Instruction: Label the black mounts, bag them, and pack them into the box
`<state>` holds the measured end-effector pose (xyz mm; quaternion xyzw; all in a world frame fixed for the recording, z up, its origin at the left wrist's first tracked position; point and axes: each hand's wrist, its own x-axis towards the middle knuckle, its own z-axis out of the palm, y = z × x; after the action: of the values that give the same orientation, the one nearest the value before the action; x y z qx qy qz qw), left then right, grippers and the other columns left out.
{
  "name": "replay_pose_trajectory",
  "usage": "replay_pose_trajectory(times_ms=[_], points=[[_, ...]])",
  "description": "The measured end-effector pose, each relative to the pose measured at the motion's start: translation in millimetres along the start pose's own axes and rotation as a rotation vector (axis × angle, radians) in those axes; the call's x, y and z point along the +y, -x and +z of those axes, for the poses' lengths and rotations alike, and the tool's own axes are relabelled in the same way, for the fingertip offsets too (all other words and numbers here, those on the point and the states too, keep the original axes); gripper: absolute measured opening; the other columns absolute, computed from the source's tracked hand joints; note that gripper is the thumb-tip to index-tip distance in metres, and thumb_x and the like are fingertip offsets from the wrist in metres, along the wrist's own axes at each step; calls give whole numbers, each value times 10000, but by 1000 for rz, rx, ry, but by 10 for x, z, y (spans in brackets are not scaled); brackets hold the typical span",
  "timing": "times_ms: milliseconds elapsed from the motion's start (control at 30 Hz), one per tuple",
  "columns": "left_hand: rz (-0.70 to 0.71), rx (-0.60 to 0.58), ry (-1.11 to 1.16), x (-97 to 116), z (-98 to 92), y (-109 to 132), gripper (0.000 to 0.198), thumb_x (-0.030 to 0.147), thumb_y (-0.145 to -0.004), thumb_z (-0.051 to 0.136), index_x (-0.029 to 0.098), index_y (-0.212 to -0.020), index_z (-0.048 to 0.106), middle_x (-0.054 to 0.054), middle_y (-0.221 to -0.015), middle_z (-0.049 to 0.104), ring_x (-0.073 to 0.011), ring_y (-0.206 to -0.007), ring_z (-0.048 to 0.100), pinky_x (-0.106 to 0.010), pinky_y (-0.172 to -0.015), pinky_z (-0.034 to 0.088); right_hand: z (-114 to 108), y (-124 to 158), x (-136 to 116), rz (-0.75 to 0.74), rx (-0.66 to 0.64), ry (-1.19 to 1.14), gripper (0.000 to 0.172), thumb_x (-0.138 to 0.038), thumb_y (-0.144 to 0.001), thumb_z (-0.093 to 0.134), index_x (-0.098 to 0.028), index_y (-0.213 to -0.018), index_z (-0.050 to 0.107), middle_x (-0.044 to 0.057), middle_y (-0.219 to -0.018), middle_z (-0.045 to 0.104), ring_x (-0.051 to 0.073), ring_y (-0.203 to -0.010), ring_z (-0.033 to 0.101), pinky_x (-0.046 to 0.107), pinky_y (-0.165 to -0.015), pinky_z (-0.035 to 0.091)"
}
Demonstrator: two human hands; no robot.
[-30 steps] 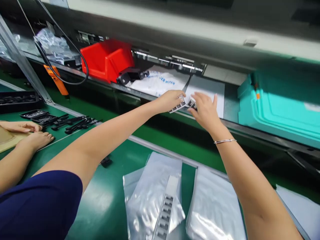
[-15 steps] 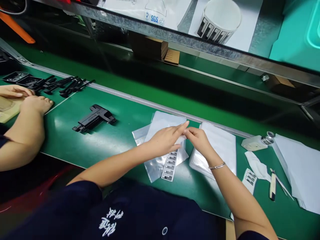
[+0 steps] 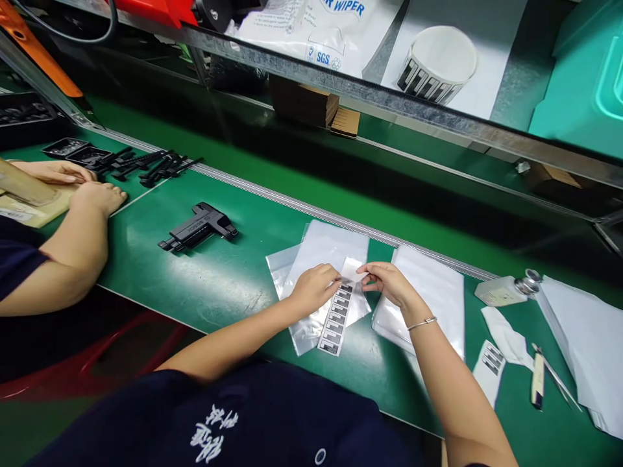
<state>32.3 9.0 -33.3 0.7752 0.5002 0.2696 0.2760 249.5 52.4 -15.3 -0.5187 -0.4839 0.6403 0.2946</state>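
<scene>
A white strip of black-printed labels lies aslant over clear plastic bags on the green bench. My left hand is closed at the strip's left edge, fingertips pinching near its upper part. My right hand is closed with thumb and forefinger on the strip's blank white upper end. A stack of clear bags sits beneath and beside my right hand. To the left, apart from both hands, rests a black plastic part.
A person's hands are at the left, near black parts. On the right are a bottle, a white cloth, a cutter, tweezers and white sheets. A metal shelf crosses above.
My hands have moved apart and lower, uncovering the strip's blank upper end. The left fingers, stretched out before, are now curled. The view has shifted a little to the left.
</scene>
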Motion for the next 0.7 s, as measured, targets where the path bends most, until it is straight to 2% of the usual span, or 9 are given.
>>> replay_pose_trajectory(times_ms=[67, 133, 200, 467, 700], points=[[-174, -46, 353, 26, -37, -73, 131, 236, -845, 529, 162, -779, 615, -38, -772, 637, -191, -758, 595, -303, -709, 461, 20, 67, -17, 3, -13, -24, 323, -455, -638, 716, -159, -768, 703, 5, -624, 576, 96, -518, 517, 295, -575, 574], [-299, -140, 680, 35, -82, -119, 77, 211, -776, 568, 151, -755, 612, -9, -702, 618, -155, -679, 571, -262, -650, 444, 34, 138, -23, -11, -18, -36, 289, -433, -642, 721, -170, -755, 690, -31, -587, 523, 69, -475, 430, 267, -546, 555], [-359, -205, 845, 35, -114, -139, 59, 189, -729, 586, 141, -736, 620, 4, -666, 610, -128, -627, 544, -234, -609, 420, 46, 193, -18, -22, -30, -35, 263, -423, -652, 721, -173, -721, 676, -45, -562, 485, 66, -468, 387, 247, -525, 534], [-399, -176, 921, 12, -103, -133, 42, 167, -669, 628, 139, -699, 633, 16, -638, 615, -111, -608, 534, -215, -587, 402, 87, 212, 0, -32, -59, 6, 301, -477, -676, 718, -183, -669, 654, -36, -579, 485, 79, -490, 389, 250, -534, 514], [-373, -156, 941, -27, -64, -133, 99, 214, -674, 646, 136, -730, 625, 3, -692, 636, -127, -661, 568, -234, -644, 415, 88, 199, 33, -62, -44, 73, 341, -465, -631, 782, -183, -774, 654, 5, -716, 609, 126, -641, 540, 248, -584, 479]])
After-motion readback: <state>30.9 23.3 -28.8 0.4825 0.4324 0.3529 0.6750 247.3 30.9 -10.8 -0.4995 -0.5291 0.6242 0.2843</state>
